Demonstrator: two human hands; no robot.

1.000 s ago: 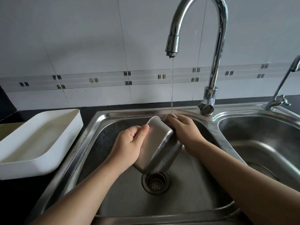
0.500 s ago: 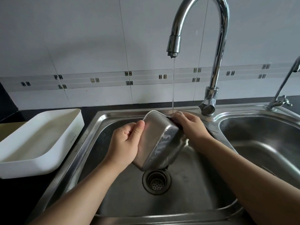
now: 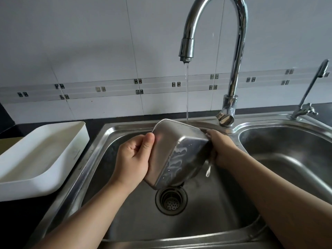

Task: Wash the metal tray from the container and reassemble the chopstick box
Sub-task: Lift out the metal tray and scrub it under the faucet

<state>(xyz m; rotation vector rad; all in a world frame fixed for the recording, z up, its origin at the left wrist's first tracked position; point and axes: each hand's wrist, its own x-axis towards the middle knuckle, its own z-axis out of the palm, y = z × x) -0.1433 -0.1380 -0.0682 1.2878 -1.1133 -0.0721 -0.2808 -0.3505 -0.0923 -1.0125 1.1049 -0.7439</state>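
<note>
Head view showed the metal tray (image 3: pixel 177 151) tipped up on edge over the left basin of the sink (image 3: pixel 100 141), its outer bottom and side turned toward you, streaked with water and droplets. You held it between both hands above the drain (image 3: pixel 171 201). Your left hand (image 3: pixel 133 159) grasped the tray's left side, thumb pressed flat along the metal and the other fingers curled in toward the palm. Your right hand (image 3: pixel 221 150) gripped the opposite side; its fingertips went behind the tray, so you could not see how far they wrapped. A thin stream of water (image 3: pixel 187 90) fell from the tap (image 3: pixel 233 51) and met the tray's upper rim at the back. A trickle ran off below your right hand. To the left of the sink, on the dark counter (image 3: pixel 21 218), the white container (image 3: pixel 41 155) sat open and apart from the tray. A second, smaller tap (image 3: pixel 309 94) stood at the right basin.
</note>
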